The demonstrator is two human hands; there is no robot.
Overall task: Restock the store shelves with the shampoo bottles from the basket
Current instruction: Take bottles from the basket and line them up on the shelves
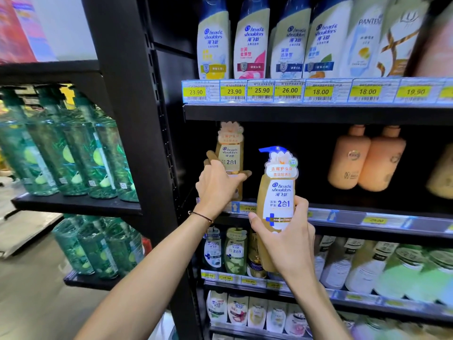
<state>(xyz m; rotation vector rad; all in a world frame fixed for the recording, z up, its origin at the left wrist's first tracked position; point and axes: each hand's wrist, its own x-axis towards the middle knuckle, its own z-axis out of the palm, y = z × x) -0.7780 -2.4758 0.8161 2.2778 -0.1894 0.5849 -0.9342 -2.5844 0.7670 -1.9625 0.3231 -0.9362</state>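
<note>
Two amber pump shampoo bottles are in my hands. My left hand (219,186) grips one amber bottle (230,153) deep at the left end of the middle shelf (343,215), upright, its pump lost in shadow. My right hand (288,241) holds a second amber bottle (278,192) with a blue pump upright in front of the shelf edge, just right of the first. The basket is not in view.
Two peach bottles (365,160) stand further right on the same shelf, with a dark gap between. White shampoo bottles (252,42) fill the shelf above, more bottles the shelves below. A black upright post (137,119) stands left; green bottles (68,148) fill the neighbouring rack.
</note>
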